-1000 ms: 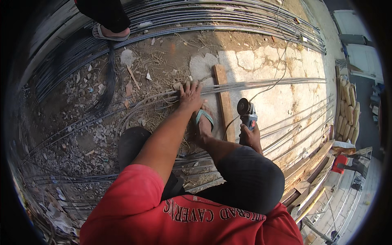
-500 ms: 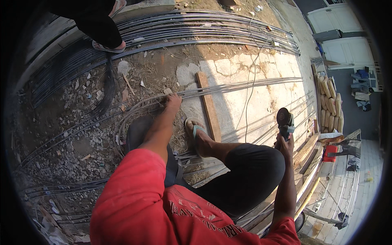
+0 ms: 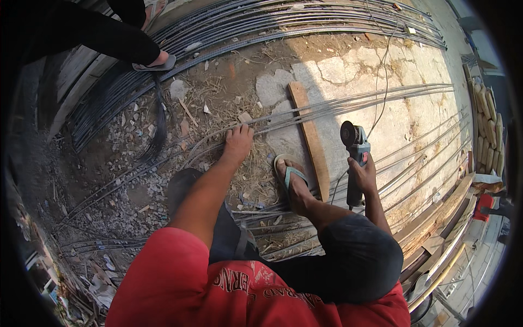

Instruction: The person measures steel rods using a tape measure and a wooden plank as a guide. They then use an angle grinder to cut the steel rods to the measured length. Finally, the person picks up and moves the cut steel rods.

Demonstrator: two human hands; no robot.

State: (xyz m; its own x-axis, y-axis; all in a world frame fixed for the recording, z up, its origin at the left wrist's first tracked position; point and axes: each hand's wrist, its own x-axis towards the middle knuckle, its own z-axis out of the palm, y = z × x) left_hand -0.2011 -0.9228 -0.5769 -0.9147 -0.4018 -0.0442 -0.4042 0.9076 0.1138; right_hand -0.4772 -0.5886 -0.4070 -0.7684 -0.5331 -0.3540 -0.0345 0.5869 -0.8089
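My right hand is closed round the body of a grey and black angle grinder. Its dark disc faces up and left, above the pale concrete. Over a bundle of thin steel rods, my left hand is closed with its fingers curled down; the fingertips are partly hidden. To the right of that hand the rods cross a wooden plank. On the left they bend back in a loop.
My sandalled foot is beside the plank. A power cord crosses the concrete. Long dark rods lie at the far side, where another person's foot stands. Rubble covers the left ground; stacked sacks are at right.
The grinder has moved left, toward the rods and plank, and its body is now more fully in sight. My left hand stays at the rods. The whole view has shifted.
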